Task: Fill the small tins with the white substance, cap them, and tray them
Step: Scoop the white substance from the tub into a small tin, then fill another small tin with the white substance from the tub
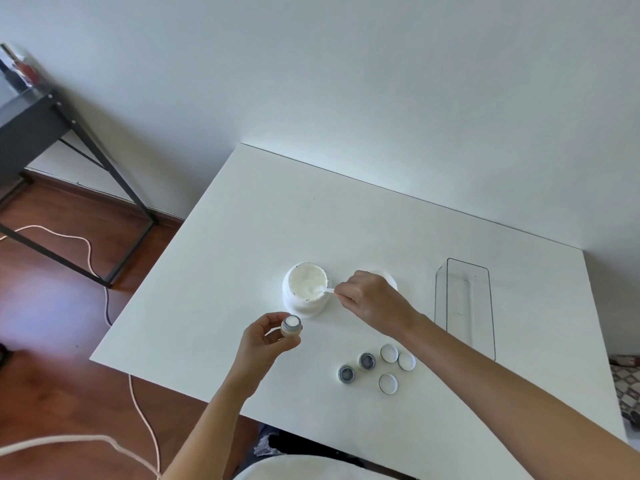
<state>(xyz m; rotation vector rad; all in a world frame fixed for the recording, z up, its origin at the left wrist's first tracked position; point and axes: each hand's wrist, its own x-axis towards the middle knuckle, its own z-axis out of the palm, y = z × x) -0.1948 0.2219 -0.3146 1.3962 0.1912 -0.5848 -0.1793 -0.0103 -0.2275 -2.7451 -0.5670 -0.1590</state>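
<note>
White table (242,237) is carrying everything, set against a plain wall. At its right side a clear tray (465,306) is lying lengthwise, nothing visible inside it.

Large white jar (306,289) is sitting open near the table's middle, holding the white substance (306,282) close to the rim; smears are showing on the rim's inner edge. Just behind the right hand a white round shape is partly hidden — cannot tell what it is.

Right hand (372,299) is reaching in from the right, fingers pinched closed on a small white spatula (329,290) whose tip is dipping into the jar's contents.

Left hand (265,344) is curled around a small tin (291,325), thumb and fingertips gripping its sides and holding it above the table just in front of the jar. The tin's mouth is facing up and showing white — filled or nearly so.

Near the front edge, between the forearms, two open tins (356,367) are standing with dark grey interiors, and three white lids (396,365) are lying just beside them, insides up.

No labels or writing are readable on any item.
</note>
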